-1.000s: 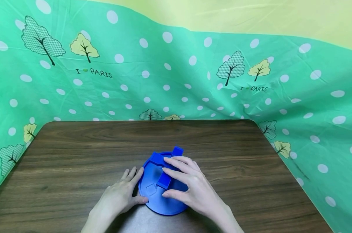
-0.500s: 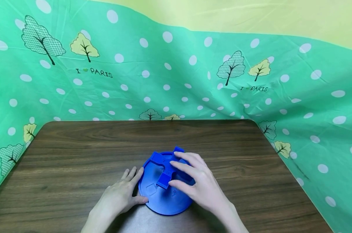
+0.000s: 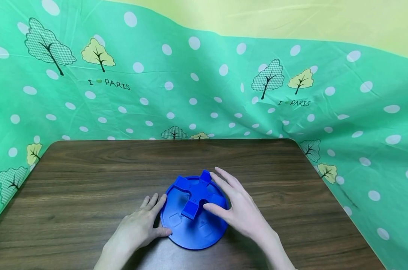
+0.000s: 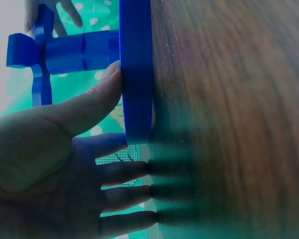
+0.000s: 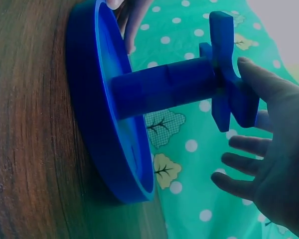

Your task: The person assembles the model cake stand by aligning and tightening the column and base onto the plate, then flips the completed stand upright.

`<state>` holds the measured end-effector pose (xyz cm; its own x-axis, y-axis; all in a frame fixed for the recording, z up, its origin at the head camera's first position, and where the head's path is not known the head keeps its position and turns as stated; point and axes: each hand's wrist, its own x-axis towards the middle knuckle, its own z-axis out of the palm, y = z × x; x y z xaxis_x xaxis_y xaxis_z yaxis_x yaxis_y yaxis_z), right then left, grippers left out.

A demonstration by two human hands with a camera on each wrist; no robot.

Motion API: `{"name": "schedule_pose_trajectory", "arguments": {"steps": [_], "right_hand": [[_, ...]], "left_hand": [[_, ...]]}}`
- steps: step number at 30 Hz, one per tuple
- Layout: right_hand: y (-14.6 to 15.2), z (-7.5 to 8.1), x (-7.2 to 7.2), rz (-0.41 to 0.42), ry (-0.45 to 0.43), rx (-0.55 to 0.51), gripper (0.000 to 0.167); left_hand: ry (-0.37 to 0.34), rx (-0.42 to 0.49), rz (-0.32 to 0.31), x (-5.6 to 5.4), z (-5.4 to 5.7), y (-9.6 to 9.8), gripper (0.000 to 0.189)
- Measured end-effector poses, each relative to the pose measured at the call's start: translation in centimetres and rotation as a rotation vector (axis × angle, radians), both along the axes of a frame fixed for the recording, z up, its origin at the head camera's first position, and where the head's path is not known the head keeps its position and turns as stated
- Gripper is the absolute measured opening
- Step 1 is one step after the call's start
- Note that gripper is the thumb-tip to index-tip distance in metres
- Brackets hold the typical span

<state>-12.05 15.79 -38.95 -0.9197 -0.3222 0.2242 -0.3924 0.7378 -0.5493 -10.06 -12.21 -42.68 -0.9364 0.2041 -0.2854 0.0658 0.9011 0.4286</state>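
Note:
A blue round base (image 3: 193, 238) with a raised rim lies on the wooden table. From it rises a thick blue column (image 5: 164, 87), topped by a blue four-armed cross (image 3: 198, 193). At the base's left edge rests my left hand (image 3: 136, 227), fingers nearly straight. Its thumb presses the rim, with the other fingertips down by the table in the left wrist view. My right hand (image 3: 239, 208) is spread beside the right side of the cross, thumb tip close to one arm. Nothing sits in its grasp.
The dark wooden table (image 3: 99, 176) reaches back to a green dotted cloth (image 3: 190, 90) hanging behind and at both sides. The cloth carries printed trees and lettering.
My right hand has drawn back to the right from over the cross, uncovering its arms, and its fingers have spread. My left hand and the base have stayed in place.

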Motion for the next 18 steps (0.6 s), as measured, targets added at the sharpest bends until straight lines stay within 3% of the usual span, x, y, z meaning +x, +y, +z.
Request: {"name": "schedule_pose_trajectory", "arguments": {"steps": [5,12,18], "right_hand": [[0.10,-0.04,0.05,-0.013,0.021,-0.001,0.073],[0.46,-0.13,-0.21,0.008,0.048,-0.087,0.044],[0.23,0.00,-0.23,0.036,0.043,-0.136,0.044]], "left_hand": [[0.003,0.000,0.001,0.03,-0.02,0.02,0.099],[0.005,0.001,-0.001,0.04,-0.04,0.01,0.099],[-0.005,0.000,-0.002,-0.05,-0.07,-0.03,0.099]]}}
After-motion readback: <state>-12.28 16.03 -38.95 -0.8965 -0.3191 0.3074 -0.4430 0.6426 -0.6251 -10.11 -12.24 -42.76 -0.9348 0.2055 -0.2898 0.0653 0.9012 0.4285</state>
